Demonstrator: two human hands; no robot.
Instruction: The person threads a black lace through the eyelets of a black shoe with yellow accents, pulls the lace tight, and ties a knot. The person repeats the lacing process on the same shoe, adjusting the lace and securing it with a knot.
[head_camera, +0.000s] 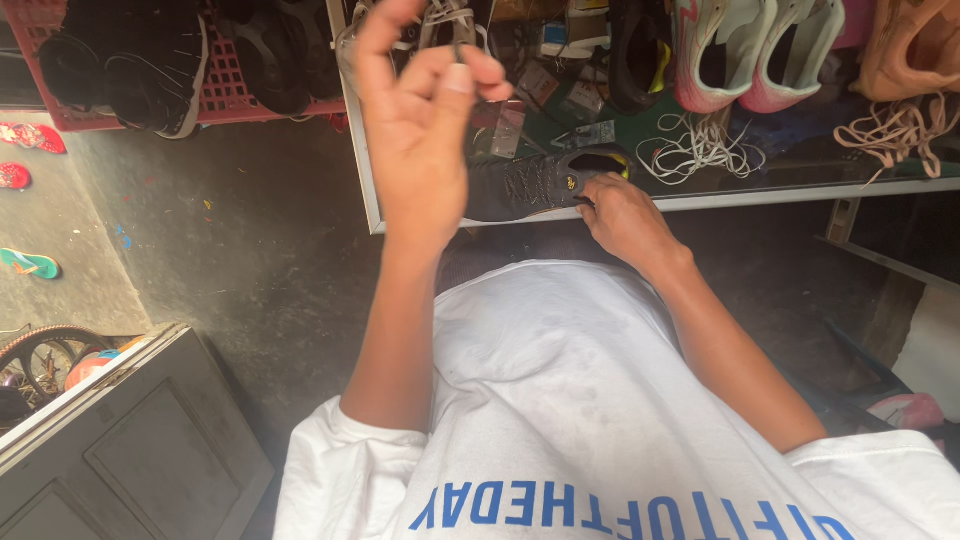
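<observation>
- Closest to us is our white T-shirt (600, 420) with blue lettering, filling the lower part of the view.
- Our left hand (415, 120) is raised high, forearm upright, wrist bent; thumb and forefinger pinch a thin dark lace end (462, 45), the other fingers loosely curled. That grip is closed on the lace.
- Our right hand (622, 212) reaches forward and low, arm stretched from the shoulder, fingertips pressed on the collar of a dark grey shoe (540, 183). We cannot tell whether this grip clasps the shoe or only rests on it.
- That grey shoe lies on its side at the near edge of the glass-topped counter (760, 192), toe pointing left, between our two hands.
- On the counter behind it: a loose tangle of white laces (700, 148), a pair of white-and-pink shoes (745, 50), tan shoes (915, 45) with tan laces (895, 130) spilling down, and a black shoe with yellow lining (640, 50).
- To the left, a red plastic crate (215, 90) holds black shoes (130, 60).
- Below, we see a dark, speckled concrete floor (230, 240), bright sandals (30, 265) at the left edge, and a grey panelled cabinet (130, 450) at lower left.
</observation>
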